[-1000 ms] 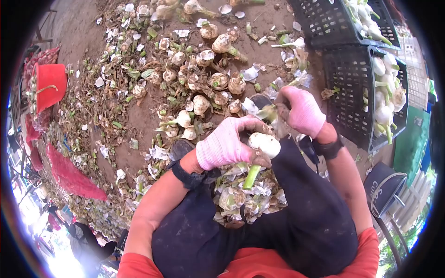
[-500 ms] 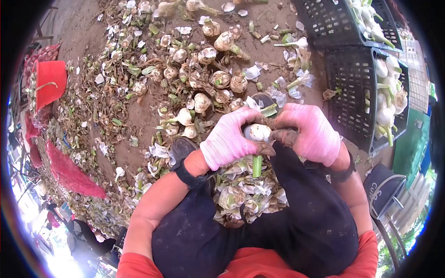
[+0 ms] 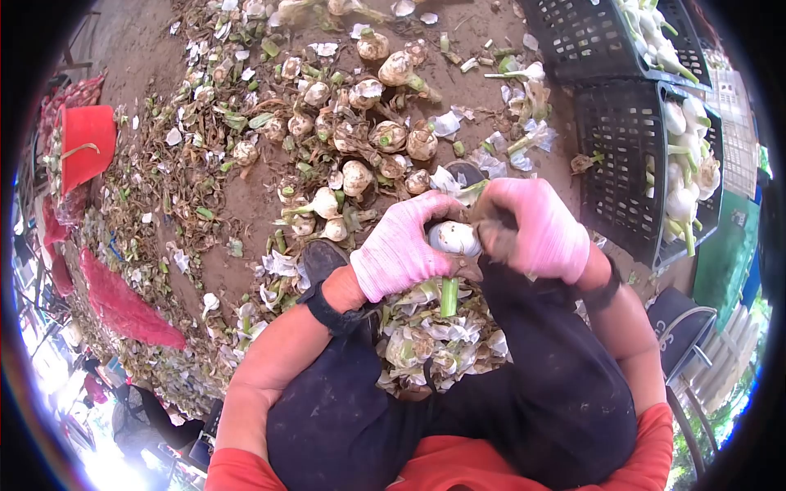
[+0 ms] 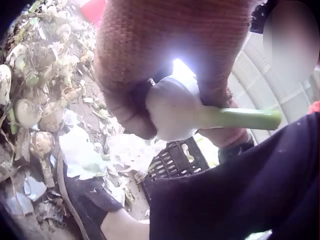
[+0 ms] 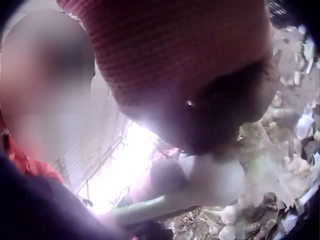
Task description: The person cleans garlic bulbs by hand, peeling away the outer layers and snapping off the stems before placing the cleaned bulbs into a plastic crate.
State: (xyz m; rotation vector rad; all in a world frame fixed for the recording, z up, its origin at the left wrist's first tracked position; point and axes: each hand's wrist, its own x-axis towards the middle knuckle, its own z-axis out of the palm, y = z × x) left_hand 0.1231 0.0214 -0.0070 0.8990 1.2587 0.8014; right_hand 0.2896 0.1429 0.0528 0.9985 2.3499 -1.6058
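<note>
My gloved left hand (image 3: 405, 250) grips a white garlic bulb (image 3: 455, 238) between thumb and fingers, its cut green stem (image 3: 449, 296) pointing toward my lap. Against the bulb's right side is my gloved right hand (image 3: 536, 229), its fingers curled at the bulb; whether they pinch a skin is hidden. In the left wrist view the bulb (image 4: 172, 110) looks smooth and white, held in the left hand (image 4: 170, 50). The right wrist view shows the right hand (image 5: 185, 65) just above the blurred bulb (image 5: 217, 180).
Unpeeled bulbs (image 3: 388, 137) and scattered skins lie on the soil ahead. Black crates (image 3: 618, 155) of white garlic stand at the right. Peeled skins (image 3: 442, 344) are heaped between my legs. A red bucket (image 3: 88, 147) and red netting (image 3: 127, 307) are at the left.
My right hand has come back from the upper right to the bulb, leaving a skin-and-stem piece on the ground. The bulb has moved slightly left in my left hand.
</note>
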